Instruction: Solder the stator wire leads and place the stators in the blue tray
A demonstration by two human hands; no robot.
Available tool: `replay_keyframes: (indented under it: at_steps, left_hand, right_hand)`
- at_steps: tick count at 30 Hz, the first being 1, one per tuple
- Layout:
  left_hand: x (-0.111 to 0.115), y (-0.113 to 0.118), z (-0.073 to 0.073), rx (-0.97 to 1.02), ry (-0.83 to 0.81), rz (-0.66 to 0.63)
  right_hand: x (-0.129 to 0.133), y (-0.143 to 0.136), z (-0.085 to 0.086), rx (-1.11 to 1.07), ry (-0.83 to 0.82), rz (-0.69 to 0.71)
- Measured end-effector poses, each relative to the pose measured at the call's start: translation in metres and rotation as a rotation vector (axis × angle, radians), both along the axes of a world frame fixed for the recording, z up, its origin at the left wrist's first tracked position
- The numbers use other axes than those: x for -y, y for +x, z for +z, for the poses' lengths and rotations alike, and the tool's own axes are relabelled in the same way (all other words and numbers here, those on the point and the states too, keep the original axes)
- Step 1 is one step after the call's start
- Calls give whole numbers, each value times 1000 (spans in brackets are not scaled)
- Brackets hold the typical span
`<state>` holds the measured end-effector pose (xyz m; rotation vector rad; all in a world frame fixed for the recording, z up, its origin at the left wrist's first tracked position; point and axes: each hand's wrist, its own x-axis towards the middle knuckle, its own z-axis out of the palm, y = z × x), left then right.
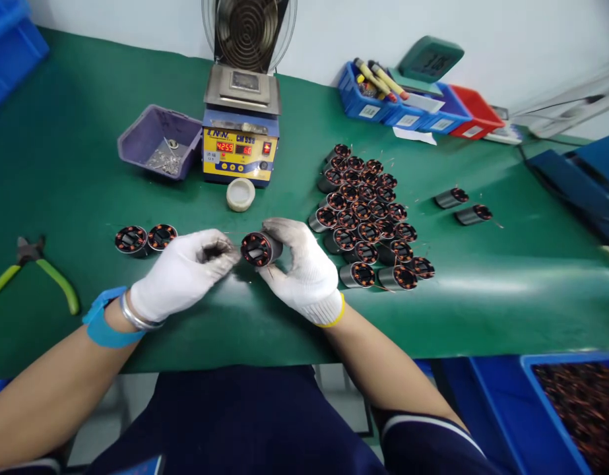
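My right hand, in a white glove, grips a small cylindrical motor stator with copper windings, its open end facing me. My left hand, also gloved, pinches at the stator's left side with its fingertips, seemingly on its thin wires. Both hands hover just above the green mat near its front edge. Two more stators lie to the left of my left hand. A dense cluster of several stators lies just right of my right hand.
A yellow-and-blue solder pot stands behind my hands, with a small white round container in front and a purple tray to its left. Green-handled cutters lie far left. Two stray stators lie right. Blue and red bins sit at the back.
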<state>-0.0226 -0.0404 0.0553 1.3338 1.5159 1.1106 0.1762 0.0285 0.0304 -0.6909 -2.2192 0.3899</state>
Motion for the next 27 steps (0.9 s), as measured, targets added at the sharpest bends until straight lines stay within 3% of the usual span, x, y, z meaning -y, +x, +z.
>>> replay_keyframes:
  at_steps: [4,8,10,13,16,20,27]
  left_hand:
    - [-1,-12,0,74,151,191]
    - [-1,-13,0,0,110,75]
    - [-1,-8,0,-83,89,119]
    - [2,0,-4,-65,119,253]
    - [7,8,-16,-180,129,101]
    - [11,18,-32,-413,116,-204]
    - [9,14,-39,-464,116,-270]
  right_hand:
    - [3,-2,1,-36,-19,3]
    - [5,-2,1,-31,-39,26]
    - [4,-2,1,-39,-50,19]
    - [-7,-5,3,-17,-132,-159]
    - [-28,-15,3,77,-255,-360]
    - [-55,-33,2,231,-273,-410]
    - [-61,-45,15,392,-338,-430]
